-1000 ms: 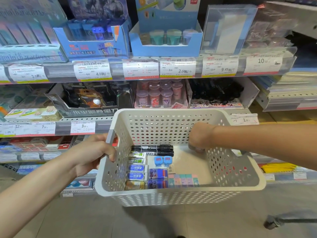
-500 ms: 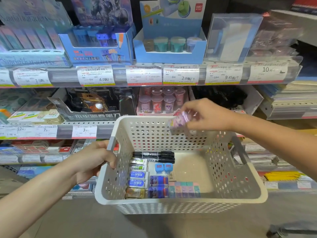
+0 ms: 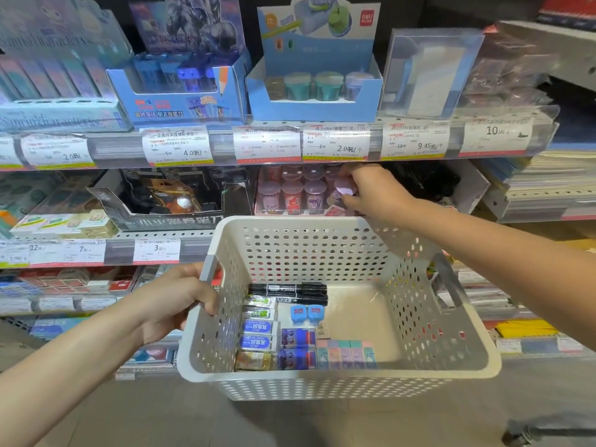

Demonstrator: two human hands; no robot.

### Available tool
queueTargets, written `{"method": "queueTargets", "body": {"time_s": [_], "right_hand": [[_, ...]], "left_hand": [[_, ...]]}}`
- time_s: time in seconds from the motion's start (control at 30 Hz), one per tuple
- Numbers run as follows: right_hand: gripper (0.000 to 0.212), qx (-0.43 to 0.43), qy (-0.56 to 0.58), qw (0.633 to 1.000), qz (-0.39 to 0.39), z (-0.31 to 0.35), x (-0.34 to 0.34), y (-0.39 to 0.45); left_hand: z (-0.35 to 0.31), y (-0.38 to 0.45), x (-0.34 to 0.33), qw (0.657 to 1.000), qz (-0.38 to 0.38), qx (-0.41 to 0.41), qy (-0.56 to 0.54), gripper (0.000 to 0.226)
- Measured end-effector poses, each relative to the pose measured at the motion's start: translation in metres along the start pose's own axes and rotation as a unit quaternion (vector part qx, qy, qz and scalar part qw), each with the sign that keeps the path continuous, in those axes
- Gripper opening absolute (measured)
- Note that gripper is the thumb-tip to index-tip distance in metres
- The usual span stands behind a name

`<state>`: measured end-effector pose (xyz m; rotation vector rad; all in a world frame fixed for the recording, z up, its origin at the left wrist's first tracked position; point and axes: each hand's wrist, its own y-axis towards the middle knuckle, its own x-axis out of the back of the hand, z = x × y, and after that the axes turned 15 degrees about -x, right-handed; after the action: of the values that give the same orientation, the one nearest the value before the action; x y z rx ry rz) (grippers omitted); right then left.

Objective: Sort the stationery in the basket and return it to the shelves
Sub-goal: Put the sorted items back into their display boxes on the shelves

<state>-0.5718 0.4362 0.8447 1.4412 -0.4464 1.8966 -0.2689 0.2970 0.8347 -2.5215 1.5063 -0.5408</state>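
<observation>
A small purple-lidded sharpener (image 3: 344,190) is pinched in the right hand (image 3: 374,195) at the right edge of the pink display tray (image 3: 290,201) on the middle shelf. The step in hand is shelving it; next, seat it upright among its likes and release. The left hand (image 3: 174,304) is clamped on the basket's (image 3: 322,387) left rim.

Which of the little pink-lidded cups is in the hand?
The purple-lidded cup at the display's right end; the right hand grips it, while the others stand untouched.
</observation>
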Motion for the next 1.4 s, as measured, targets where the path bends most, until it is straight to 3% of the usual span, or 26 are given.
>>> {"method": "queueTargets", "body": {"time_s": [0.13, 0.37, 0.53, 0.77, 0.87, 0.97, 1.03, 1.17, 1.27, 1.4], "right_hand": [[0.031, 0.026, -0.013, 1.0, 0.005, 0.001, 0.0, 0.004], [0.013, 0.05, -0.096, 0.994, -0.024, 0.001, 0.001, 0.003], [0.034, 0.028, -0.059, 0.998, 0.021, 0.0, 0.006, -0.003], [0.054, 0.041, -0.083, 0.993, 0.071, -0.005, 0.013, -0.009], [0.053, 0.077, -0.064, 0.995, -0.014, -0.001, 0.014, -0.026], [0.041, 0.192, -0.011, 0.978, -0.082, 0.012, 0.013, -0.059], [0.032, 0.234, -0.043, 0.971, -0.01, 0.02, 0.004, -0.076], [0.029, 0.219, -0.181, 0.935, 0.212, 0.036, -0.026, -0.087], [0.03, 0.258, -0.27, 0.89, 0.262, 0.035, -0.052, -0.083], [0.047, 0.295, -0.341, 0.842, 0.296, 0.028, -0.068, -0.082]], "left_hand": [[-0.001, -0.001, 0.0, 1.0, -0.003, -0.003, -0.005, 0.057], [0.001, -0.001, 0.001, 1.0, -0.015, -0.003, -0.008, 0.053], [0.002, 0.0, 0.002, 1.0, -0.018, -0.004, -0.018, 0.037], [0.003, 0.002, 0.001, 1.0, -0.001, 0.0, -0.01, 0.066], [0.003, 0.003, 0.001, 1.0, 0.003, -0.001, -0.005, 0.066], [0.004, 0.003, 0.0, 1.0, 0.001, -0.002, -0.002, 0.065], [0.004, 0.003, -0.002, 1.0, 0.001, -0.001, -0.004, 0.068], [0.003, 0.003, -0.006, 1.0, 0.0, -0.004, -0.008, 0.07], [0.003, 0.003, -0.007, 1.0, -0.001, -0.004, -0.005, 0.07], [0.003, 0.0, -0.006, 1.0, 0.003, -0.005, -0.003, 0.068]]}}
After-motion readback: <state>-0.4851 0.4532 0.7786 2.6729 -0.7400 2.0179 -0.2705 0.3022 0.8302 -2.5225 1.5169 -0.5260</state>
